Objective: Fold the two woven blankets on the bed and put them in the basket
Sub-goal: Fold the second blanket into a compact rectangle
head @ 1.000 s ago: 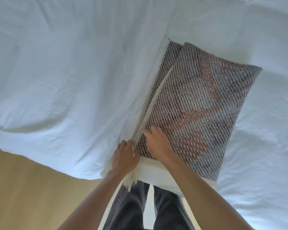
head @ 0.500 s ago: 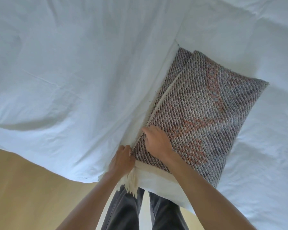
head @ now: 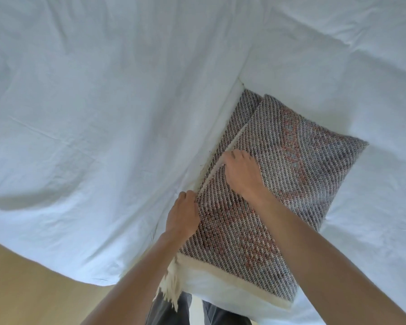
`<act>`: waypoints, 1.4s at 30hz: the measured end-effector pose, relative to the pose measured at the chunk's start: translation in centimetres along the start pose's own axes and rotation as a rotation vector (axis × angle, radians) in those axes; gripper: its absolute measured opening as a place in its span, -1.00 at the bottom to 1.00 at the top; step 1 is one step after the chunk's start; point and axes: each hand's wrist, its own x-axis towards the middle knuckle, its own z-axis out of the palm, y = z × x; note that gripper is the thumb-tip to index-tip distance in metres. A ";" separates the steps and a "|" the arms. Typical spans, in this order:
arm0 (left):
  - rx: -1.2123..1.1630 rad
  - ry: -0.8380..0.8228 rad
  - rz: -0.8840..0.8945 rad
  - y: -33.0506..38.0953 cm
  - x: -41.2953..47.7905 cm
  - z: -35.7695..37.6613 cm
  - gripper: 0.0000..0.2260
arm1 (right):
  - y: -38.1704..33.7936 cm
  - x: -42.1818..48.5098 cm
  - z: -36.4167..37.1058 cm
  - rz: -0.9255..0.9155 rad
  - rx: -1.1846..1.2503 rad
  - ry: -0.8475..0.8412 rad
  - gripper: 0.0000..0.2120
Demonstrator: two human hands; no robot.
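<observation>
On the left, our left hand (head: 183, 216) has climbed from the near corner to partway up the side of the folded grey-and-rust woven blanket (head: 309, 165). Its fingers curl round that side edge, and the tips are hidden under the cloth. To its right, our right hand (head: 242, 172) has slid further from us along the cream hem of the top layer. It now lies on the weave with bent fingers at that hem, and we cannot tell whether it pinches the hem or only presses it.

The blanket itself lies in the same place on the white bed sheet (head: 103, 113), near the bed's front edge, with its cream tassel fringe (head: 171, 287) hanging over. We judge that we are squaring the layers before another fold or a lift, so nothing has gone into a basket yet.

Counting from the left, we see:
- one strip of pale wooden floor (head: 21, 289)
- one sheet
- two hands
- one blanket
- two dark grey trouser legs (head: 164, 310)

The second blanket and the basket are out of view.
</observation>
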 end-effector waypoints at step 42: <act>-0.443 0.124 -0.018 19.7 20.6 -4.1 -0.64 | 16.9 2.8 -3.5 0.342 0.192 0.406 -0.69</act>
